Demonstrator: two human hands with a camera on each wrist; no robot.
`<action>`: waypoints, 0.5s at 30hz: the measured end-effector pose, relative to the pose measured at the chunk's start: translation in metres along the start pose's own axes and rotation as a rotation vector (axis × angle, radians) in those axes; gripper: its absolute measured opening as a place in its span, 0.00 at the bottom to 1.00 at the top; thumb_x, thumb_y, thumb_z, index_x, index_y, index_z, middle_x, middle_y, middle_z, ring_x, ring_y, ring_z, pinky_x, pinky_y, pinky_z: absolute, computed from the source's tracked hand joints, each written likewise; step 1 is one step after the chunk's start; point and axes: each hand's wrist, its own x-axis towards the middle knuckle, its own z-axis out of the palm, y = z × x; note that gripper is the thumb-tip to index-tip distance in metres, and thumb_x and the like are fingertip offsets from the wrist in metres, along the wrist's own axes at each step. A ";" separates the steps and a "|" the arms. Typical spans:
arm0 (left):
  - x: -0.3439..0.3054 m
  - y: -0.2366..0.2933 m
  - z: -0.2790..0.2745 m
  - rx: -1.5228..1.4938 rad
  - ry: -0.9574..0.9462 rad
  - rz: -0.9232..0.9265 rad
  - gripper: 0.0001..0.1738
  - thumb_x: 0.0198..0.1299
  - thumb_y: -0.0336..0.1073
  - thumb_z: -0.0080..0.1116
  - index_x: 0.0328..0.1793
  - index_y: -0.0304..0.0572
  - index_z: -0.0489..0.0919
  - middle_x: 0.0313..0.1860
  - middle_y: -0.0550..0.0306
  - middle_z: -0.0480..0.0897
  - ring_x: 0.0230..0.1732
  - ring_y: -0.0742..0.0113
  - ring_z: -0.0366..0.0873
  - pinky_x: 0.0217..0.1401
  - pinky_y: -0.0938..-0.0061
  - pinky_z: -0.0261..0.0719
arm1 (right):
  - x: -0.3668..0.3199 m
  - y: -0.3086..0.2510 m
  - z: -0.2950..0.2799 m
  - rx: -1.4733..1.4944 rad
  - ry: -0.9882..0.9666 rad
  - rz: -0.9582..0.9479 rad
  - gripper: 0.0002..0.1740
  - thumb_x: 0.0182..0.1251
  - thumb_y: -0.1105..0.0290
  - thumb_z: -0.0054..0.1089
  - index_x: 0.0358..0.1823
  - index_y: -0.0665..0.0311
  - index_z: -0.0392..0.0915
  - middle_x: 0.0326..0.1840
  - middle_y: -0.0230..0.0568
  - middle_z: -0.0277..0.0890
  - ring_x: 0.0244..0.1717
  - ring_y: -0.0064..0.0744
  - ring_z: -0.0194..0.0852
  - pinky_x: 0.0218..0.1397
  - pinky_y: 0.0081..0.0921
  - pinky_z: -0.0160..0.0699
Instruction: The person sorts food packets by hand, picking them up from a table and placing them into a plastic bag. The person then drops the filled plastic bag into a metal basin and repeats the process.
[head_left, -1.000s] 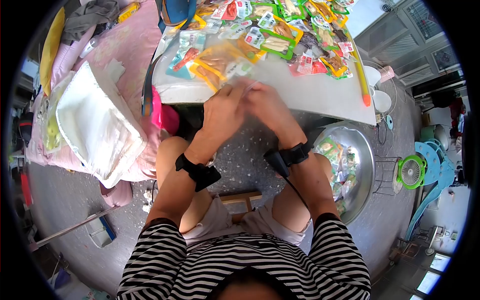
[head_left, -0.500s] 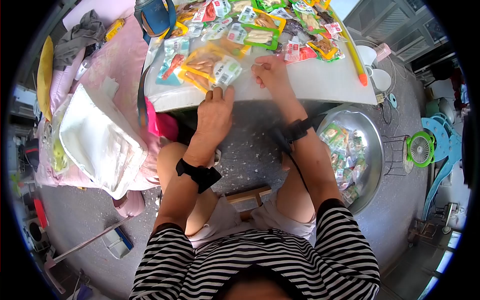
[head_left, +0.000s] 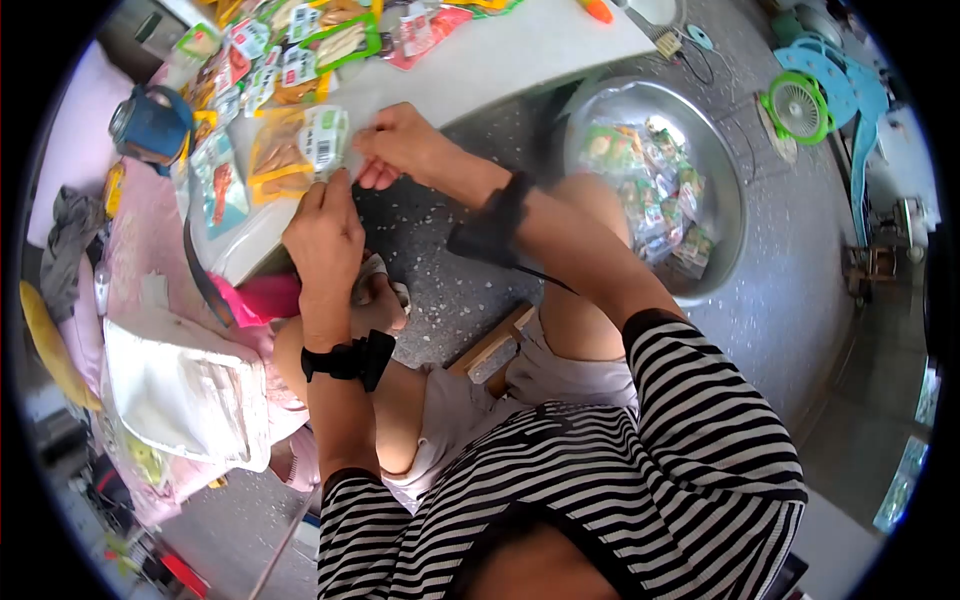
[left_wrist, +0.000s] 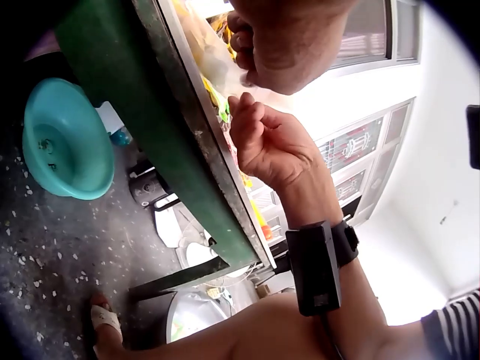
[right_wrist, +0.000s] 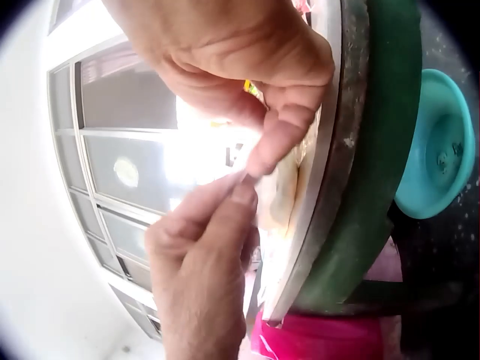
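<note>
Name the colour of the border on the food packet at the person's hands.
Yellow; the packet shows best in the head view.

The table (head_left: 530, 50) is looked down on from head height, its near edge and the floor taken in widely. By both wrist views, tipped sideways, that edge is seen close up from slightly below: towards its right end from the left wrist, towards its left corner from the right. The left hand (head_left: 325, 235), the right hand (head_left: 400, 145) and the near edge are shared by all views, the turquoise basin (left_wrist: 75, 154) beneath by both wrist views.
</note>
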 end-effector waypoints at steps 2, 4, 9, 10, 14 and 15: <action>0.003 0.005 -0.005 -0.159 0.118 0.061 0.14 0.57 0.29 0.61 0.50 0.37 0.82 0.25 0.51 0.76 0.22 0.56 0.75 0.26 0.66 0.72 | -0.009 -0.005 0.002 -0.012 0.072 -0.092 0.13 0.68 0.69 0.57 0.36 0.76 0.76 0.26 0.48 0.80 0.22 0.31 0.81 0.21 0.22 0.81; 0.002 0.011 -0.014 -0.318 0.206 0.005 0.15 0.58 0.31 0.63 0.52 0.34 0.81 0.24 0.56 0.73 0.22 0.67 0.69 0.25 0.74 0.67 | -0.024 -0.029 0.002 -0.046 0.058 -0.161 0.12 0.67 0.71 0.56 0.36 0.77 0.76 0.26 0.48 0.80 0.21 0.31 0.81 0.21 0.22 0.81; 0.001 0.009 -0.020 -0.397 0.321 -0.034 0.16 0.62 0.34 0.60 0.52 0.31 0.80 0.23 0.58 0.71 0.20 0.68 0.67 0.23 0.74 0.64 | -0.091 -0.084 -0.033 -0.035 0.110 -0.365 0.12 0.66 0.74 0.54 0.35 0.82 0.77 0.24 0.51 0.79 0.21 0.34 0.81 0.20 0.24 0.82; 0.001 0.010 -0.021 -0.410 0.299 -0.048 0.16 0.62 0.34 0.60 0.52 0.31 0.80 0.23 0.58 0.71 0.20 0.68 0.67 0.23 0.74 0.64 | -0.109 -0.096 -0.046 -0.088 0.113 -0.400 0.12 0.67 0.75 0.53 0.37 0.82 0.77 0.26 0.51 0.80 0.21 0.33 0.81 0.21 0.23 0.82; 0.002 0.014 -0.020 -0.436 0.263 -0.051 0.15 0.61 0.32 0.60 0.51 0.30 0.80 0.23 0.58 0.71 0.20 0.71 0.66 0.23 0.76 0.63 | -0.168 -0.126 -0.109 -0.115 0.422 -0.355 0.14 0.72 0.70 0.53 0.29 0.70 0.79 0.18 0.40 0.79 0.14 0.23 0.77 0.14 0.14 0.75; 0.002 0.016 -0.020 -0.439 0.261 -0.037 0.15 0.61 0.32 0.60 0.51 0.30 0.80 0.23 0.58 0.71 0.20 0.71 0.66 0.23 0.76 0.63 | -0.180 -0.129 -0.132 -0.130 0.442 -0.372 0.14 0.72 0.71 0.52 0.29 0.71 0.79 0.18 0.42 0.79 0.12 0.24 0.76 0.13 0.14 0.74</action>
